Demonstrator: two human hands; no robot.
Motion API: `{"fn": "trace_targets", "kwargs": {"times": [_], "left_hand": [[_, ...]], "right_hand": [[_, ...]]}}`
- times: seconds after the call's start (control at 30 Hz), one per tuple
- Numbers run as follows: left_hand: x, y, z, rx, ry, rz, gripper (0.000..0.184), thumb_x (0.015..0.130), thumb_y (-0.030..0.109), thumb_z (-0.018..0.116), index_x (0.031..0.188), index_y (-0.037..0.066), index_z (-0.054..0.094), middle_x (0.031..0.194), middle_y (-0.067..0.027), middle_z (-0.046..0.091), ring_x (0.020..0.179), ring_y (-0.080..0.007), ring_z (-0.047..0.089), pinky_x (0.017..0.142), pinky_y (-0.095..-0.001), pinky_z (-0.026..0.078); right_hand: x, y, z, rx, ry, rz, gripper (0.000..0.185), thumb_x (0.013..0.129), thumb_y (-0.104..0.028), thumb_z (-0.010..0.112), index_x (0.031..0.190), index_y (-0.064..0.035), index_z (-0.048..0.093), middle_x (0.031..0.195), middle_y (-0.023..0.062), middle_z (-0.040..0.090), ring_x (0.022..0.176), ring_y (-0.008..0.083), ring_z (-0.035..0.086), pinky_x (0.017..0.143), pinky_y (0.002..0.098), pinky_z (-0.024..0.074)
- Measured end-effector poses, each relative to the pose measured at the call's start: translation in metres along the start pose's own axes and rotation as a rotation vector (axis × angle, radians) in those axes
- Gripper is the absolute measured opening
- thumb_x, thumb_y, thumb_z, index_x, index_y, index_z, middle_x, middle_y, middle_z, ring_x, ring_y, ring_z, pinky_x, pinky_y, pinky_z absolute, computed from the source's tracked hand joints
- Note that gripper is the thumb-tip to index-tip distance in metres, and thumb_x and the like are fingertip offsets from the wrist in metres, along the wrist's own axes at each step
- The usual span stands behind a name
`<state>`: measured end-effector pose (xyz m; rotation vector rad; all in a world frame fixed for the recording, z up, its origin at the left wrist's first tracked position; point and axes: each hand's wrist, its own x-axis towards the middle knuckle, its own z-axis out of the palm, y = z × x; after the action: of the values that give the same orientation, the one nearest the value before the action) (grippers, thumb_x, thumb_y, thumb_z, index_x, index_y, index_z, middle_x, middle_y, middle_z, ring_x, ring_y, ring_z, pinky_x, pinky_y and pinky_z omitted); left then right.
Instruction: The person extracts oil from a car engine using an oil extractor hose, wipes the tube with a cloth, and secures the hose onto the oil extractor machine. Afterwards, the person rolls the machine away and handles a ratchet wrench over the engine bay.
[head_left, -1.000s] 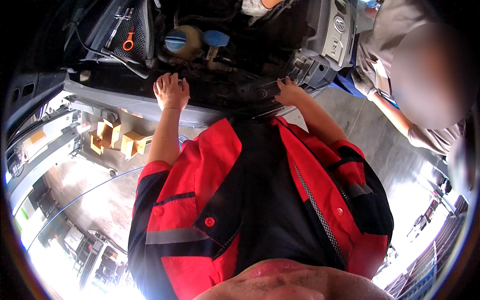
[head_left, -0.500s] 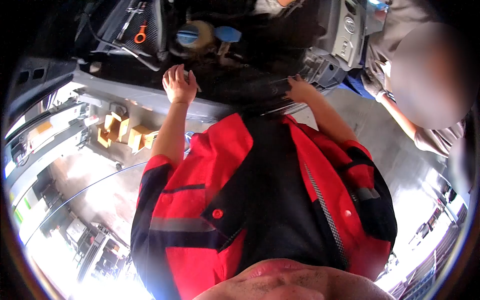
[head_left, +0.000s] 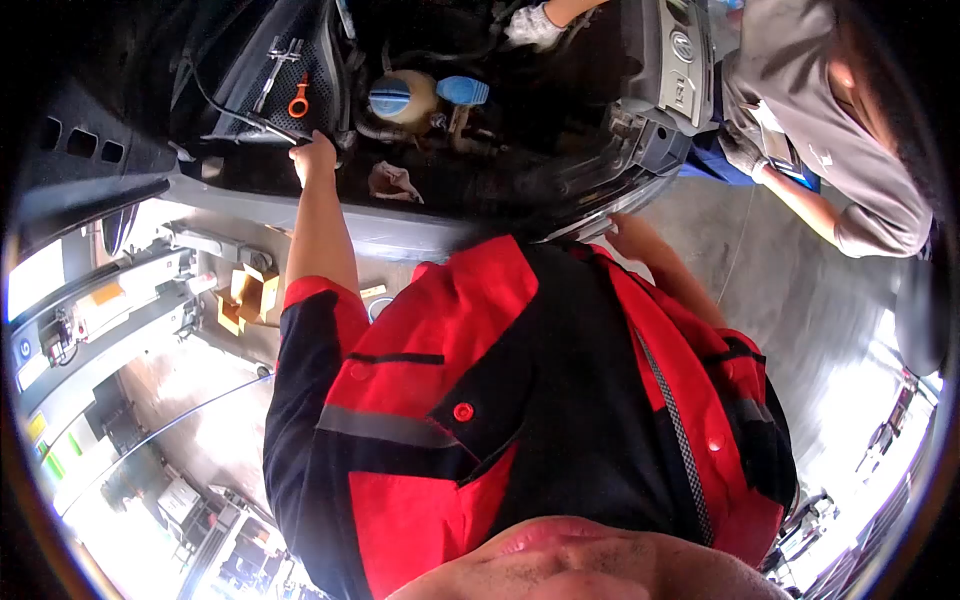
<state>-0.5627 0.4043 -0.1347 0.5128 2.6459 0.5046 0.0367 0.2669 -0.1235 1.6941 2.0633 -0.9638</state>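
Observation:
My left hand (head_left: 315, 160) is at the near end of a thin black rod (head_left: 250, 121), its fingers closed round it. Beside that rod, an orange ring-ended tool (head_left: 300, 98) and a silver tool (head_left: 272, 75) lie on a black mesh panel. A crumpled pale cloth (head_left: 395, 182) rests by itself in the engine bay, right of my left hand. Over at the front edge of the car (head_left: 400, 232), my right hand (head_left: 635, 240) rests with its fingers partly visible and apart, holding nothing that I can see.
Blue-capped reservoirs (head_left: 405, 97) stand in the bay. Another person's gloved hand (head_left: 535, 27) reaches in at the top, near the engine cover (head_left: 680, 70). A co-worker (head_left: 800, 110) stands at the right with a flat object. An open cardboard box (head_left: 247, 297) is on the floor.
My left hand has left the cloth, moved left and taken hold of the rod. My right hand has drawn back towards me, to the outer edge. The co-worker's head has turned or shifted.

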Motion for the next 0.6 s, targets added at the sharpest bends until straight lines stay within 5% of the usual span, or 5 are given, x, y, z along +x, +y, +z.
{"fn": "trace_targets", "kwargs": {"times": [0.13, 0.2, 0.27, 0.4, 0.6], "left_hand": [[0.016, 0.011, 0.001, -0.177, -0.171, -0.063, 0.054, 0.096, 0.042, 0.056, 0.118, -0.007, 0.061, 0.122, -0.0271, 0.065, 0.110, -0.0357, 0.068, 0.087, -0.0419, 0.057], [0.022, 0.017, -0.007, 0.341, -0.089, 0.376, 0.043, 0.094, 0.037, 0.062, 0.109, -0.003, 0.067, 0.110, -0.0196, 0.068, 0.101, -0.0309, 0.069, 0.078, -0.0405, 0.056], [-0.027, 0.047, -0.045, -0.634, -0.120, -0.185, 0.037, 0.091, 0.035, 0.066, 0.106, 0.001, 0.068, 0.096, -0.0081, 0.069, 0.084, -0.0253, 0.069, 0.064, -0.0375, 0.051], [-0.004, 0.043, -0.053, -1.127, -0.414, -0.076, 0.017, 0.093, 0.024, 0.065, 0.095, 0.007, 0.062, 0.076, -0.0070, 0.062, 0.061, -0.0204, 0.059, 0.053, -0.0373, 0.044], [-0.070, 0.023, -0.053, -1.464, -0.662, 0.006, 0.014, 0.100, 0.015, 0.054, 0.098, 0.001, 0.056, 0.078, -0.0093, 0.057, 0.068, -0.0208, 0.059, 0.054, -0.0313, 0.048]], "right_hand": [[-0.022, 0.020, 0.028, 0.092, -0.012, -0.007, 0.045, 0.091, -0.033, 0.062, 0.124, -0.0020, 0.061, 0.115, 0.0274, 0.066, 0.108, 0.0451, 0.063, 0.095, 0.0510, 0.0495], [-0.033, 0.027, 0.037, 0.107, -0.034, 0.041, 0.045, 0.092, -0.033, 0.062, 0.124, -0.0014, 0.060, 0.116, 0.0275, 0.066, 0.109, 0.0451, 0.063, 0.095, 0.0508, 0.0498], [-0.031, 0.049, 0.056, 0.053, -0.086, 0.065, 0.047, 0.092, -0.033, 0.062, 0.127, -0.0008, 0.060, 0.118, 0.0272, 0.066, 0.110, 0.0443, 0.063, 0.095, 0.0498, 0.0500], [-0.033, 0.065, 0.065, 0.039, -0.160, 0.066, 0.049, 0.091, -0.036, 0.064, 0.126, -0.0010, 0.061, 0.117, 0.0259, 0.067, 0.109, 0.0437, 0.063, 0.095, 0.0503, 0.0499], [-0.013, 0.047, 0.035, 0.032, -0.033, -0.006, 0.047, 0.090, -0.036, 0.063, 0.123, -0.0011, 0.062, 0.114, 0.0231, 0.068, 0.107, 0.0405, 0.065, 0.092, 0.0475, 0.0510]]}}
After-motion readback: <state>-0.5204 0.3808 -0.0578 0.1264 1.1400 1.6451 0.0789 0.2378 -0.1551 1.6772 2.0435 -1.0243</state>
